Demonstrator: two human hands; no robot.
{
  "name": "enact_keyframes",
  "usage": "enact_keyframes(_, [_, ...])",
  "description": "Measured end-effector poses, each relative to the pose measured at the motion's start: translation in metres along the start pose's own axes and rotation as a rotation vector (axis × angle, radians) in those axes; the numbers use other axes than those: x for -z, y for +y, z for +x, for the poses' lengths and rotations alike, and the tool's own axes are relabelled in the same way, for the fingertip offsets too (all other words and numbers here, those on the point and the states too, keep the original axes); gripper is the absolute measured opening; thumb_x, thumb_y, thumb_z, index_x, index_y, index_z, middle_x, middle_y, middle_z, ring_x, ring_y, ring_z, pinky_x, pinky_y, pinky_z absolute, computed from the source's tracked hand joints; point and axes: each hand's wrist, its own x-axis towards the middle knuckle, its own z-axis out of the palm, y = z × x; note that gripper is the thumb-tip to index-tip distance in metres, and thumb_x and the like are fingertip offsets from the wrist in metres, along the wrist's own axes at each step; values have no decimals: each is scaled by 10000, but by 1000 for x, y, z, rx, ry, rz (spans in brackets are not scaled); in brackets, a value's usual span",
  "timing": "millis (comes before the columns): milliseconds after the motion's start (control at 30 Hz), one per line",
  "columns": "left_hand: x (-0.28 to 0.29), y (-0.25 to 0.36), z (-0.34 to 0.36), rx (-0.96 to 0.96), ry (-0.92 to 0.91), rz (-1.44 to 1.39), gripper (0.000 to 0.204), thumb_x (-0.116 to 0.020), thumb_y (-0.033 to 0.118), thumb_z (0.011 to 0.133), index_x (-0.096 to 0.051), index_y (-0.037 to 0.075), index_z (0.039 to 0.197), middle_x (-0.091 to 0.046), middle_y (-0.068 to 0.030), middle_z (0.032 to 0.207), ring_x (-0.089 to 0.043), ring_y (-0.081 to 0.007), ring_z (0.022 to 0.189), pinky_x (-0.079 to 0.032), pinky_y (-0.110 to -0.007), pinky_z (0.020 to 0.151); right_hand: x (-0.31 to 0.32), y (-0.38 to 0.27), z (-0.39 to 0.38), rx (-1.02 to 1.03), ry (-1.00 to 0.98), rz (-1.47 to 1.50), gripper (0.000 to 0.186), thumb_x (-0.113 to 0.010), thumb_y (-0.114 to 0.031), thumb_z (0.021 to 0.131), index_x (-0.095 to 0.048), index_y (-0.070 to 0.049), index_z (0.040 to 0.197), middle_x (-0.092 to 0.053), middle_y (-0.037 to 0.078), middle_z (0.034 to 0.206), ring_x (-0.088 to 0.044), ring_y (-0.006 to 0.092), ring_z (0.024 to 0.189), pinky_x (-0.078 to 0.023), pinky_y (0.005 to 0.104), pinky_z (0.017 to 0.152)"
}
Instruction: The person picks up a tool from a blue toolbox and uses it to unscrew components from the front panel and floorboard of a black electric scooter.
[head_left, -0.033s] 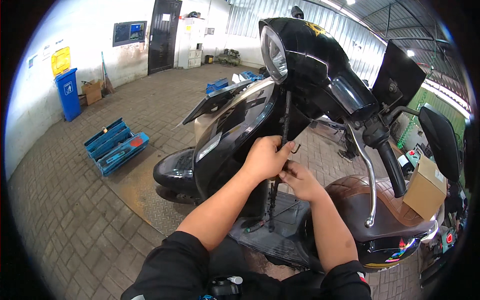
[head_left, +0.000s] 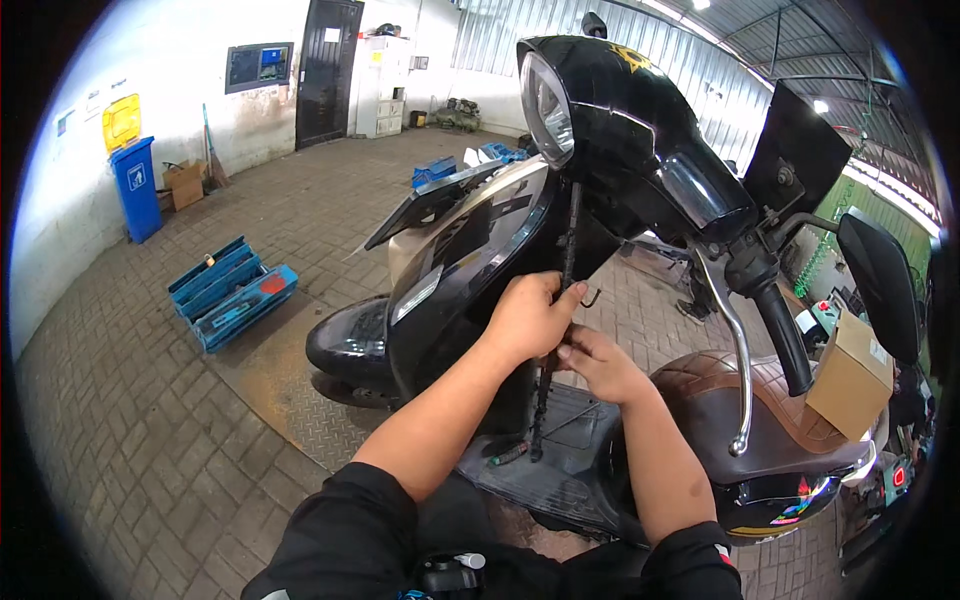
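Observation:
A black scooter (head_left: 462,290) stands in front of me, its headlight at the top. From under the headlight a long black taped cable (head_left: 542,405) hangs down to the footboard (head_left: 580,490). My left hand (head_left: 530,318) is closed round the cable at mid-height, beside a small black hook (head_left: 592,298). Just below and to the right, my right hand (head_left: 602,364) pinches the same cable, its fingertips partly hidden. On the footboard, next to the cable's lower end, lies a screwdriver (head_left: 510,455) with a green and red handle.
An opened blue toolbox (head_left: 232,293) sits on the brick floor at left, beyond a metal plate (head_left: 290,390). The brake lever (head_left: 735,350) and handgrip (head_left: 783,338) jut out at right. A cardboard box (head_left: 850,375) rests on the brown seat (head_left: 705,385).
The lower part of the cable has swung slightly left, toward the screwdriver. Both hands keep their hold in nearly the same place.

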Motion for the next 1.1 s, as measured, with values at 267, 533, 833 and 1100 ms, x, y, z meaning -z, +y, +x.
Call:
enact_keyframes(267, [5, -1, 5, -304, 61, 193, 339, -612, 295, 911, -636, -43, 895, -648, -181, 711, -640, -263, 611, -496, -358, 600, 1, 14, 4, 43, 114, -284, 218, -672, -153, 844, -620, 17, 970, -676, 127, 783, -669, 232, 752, -510, 353, 707])
enact_keyframes(533, [3, 7, -2, -145, 123, 240, 336, -629, 262, 887, -594, -40, 743, -569, -247, 656, -583, -391, 595, -449, -409, 564, -19, 0, 8, 108, 331, -637, 305, -733, -201, 772, -597, 32, 915, -669, 191, 839, -661, 331, 753, -506, 387, 719])
enact_keyframes(833, [2, 4, 2, -141, 39, 104, 314, -584, 247, 916, -604, -43, 797, -601, -235, 703, -618, -380, 637, -460, -400, 585, -6, 13, 2, 2, 65, -162, 242, -601, -166, 909, -608, 74, 934, -682, 163, 786, -684, 214, 703, -522, 359, 687])
enact_keyframes(1100, [2, 10, -11, -150, 74, 277, 323, -606, 251, 890, -578, -36, 744, -579, -266, 681, -591, -447, 678, -464, -453, 594, -8, -10, 4, -60, 60, -500, 223, -605, -154, 889, -631, 62, 937, -680, 208, 800, -690, 264, 710, -526, 370, 683])
